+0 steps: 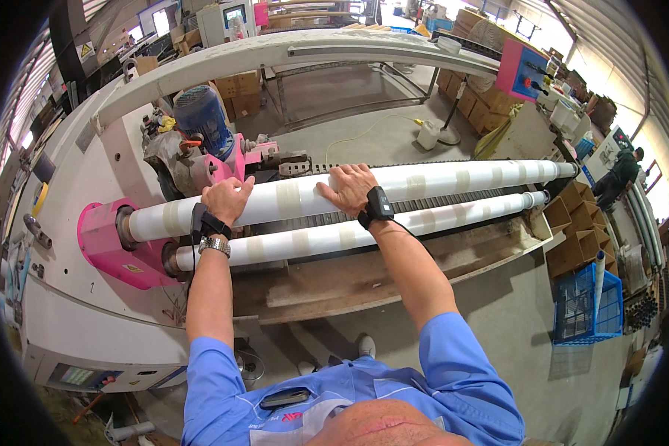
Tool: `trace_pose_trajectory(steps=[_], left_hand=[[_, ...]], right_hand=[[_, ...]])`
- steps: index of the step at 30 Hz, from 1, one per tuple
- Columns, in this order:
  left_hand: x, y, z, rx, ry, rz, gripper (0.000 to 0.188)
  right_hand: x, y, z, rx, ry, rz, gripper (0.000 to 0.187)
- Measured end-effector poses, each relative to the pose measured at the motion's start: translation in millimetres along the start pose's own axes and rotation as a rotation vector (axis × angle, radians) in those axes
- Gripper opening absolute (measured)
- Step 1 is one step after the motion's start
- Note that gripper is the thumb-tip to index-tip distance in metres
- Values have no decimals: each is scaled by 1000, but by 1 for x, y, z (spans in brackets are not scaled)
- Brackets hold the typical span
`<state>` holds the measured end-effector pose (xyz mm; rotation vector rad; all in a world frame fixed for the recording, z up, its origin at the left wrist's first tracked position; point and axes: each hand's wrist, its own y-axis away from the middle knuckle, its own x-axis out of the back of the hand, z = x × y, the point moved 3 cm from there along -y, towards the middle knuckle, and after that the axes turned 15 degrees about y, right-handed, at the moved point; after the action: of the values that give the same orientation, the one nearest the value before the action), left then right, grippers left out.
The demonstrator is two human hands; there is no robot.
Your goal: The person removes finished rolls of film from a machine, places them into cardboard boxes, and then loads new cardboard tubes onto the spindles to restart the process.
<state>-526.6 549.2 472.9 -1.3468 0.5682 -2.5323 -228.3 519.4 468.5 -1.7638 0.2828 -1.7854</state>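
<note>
1. Gripping the upper white roll (438,181) with both hands: left hand (227,199) curled over it near the pink chuck (104,238) at the machine's left end, right hand (351,188) spread and pressed on it near mid-length.
2. Upper white roll lying across the machine, just above and behind the lower white roll (424,222); tape bands at intervals on both.
3. Step judged: seating or turning the upper roll on its shaft.
4. Next move calls for an even two-handed push, fingers kept clear of the toothed bar (453,202) between the rolls.

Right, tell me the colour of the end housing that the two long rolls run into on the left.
Pink end housing, clearest in the head view.
</note>
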Motion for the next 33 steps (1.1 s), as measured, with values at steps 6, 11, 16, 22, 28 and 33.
trace_pose_trajectory(steps=[6,11,16,22,28,33], left_hand=[[-4,-3,16,2,-3,-34,52],[-3,-1,5,23,21,-10,52],[0,-4,-10,24,-16,-61,54],[-3,-3,2,-55,69,16,52],[0,0,-6,20,10,46,52],[-1,0,-4,15,16,41,53]], right_hand=[[-2,6,12,-19,-2,56,57],[-2,1,6,-2,-2,57,55],[-6,-5,-2,3,-27,38,51],[1,0,7,5,-42,61,44],[-2,-3,-3,38,-61,86,44],[-1,-3,0,41,-35,47,44]])
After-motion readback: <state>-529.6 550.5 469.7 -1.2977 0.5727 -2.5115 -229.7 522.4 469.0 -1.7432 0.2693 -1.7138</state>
